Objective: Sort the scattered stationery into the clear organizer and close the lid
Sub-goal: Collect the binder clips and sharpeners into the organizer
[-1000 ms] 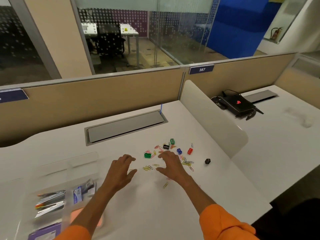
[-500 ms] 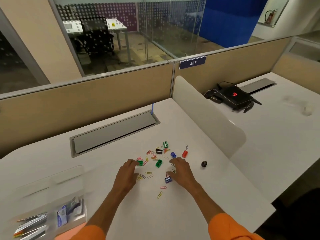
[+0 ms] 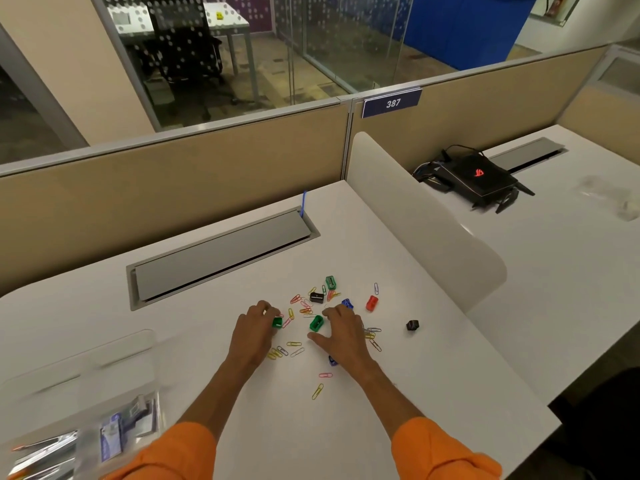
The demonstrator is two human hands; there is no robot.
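Coloured paper clips (image 3: 294,344) and small sharpeners lie scattered mid-desk. My left hand (image 3: 254,337) curls its fingers round a green sharpener (image 3: 277,322) and pinches it at the pile's left edge. My right hand (image 3: 343,336) lies flat with spread fingers over the clips, its index finger beside a second green sharpener (image 3: 316,323) and its fingertips at a blue sharpener (image 3: 347,303). A red sharpener (image 3: 371,303) and two black ones (image 3: 317,297) (image 3: 412,325) lie apart. The clear organizer (image 3: 114,434) sits blurred at lower left, lid (image 3: 86,368) open, with pens and small boxes inside.
A grey cable flap (image 3: 221,254) is set into the desk behind the pile. A white curved divider (image 3: 415,223) bounds the desk on the right, with a black router (image 3: 478,178) beyond it. Beige partitions (image 3: 173,174) close the back.
Both hands have moved forward into the pile. My left hand, hovering open a second ago, has curled onto the green sharpener. My right hand has settled flat on the clips.
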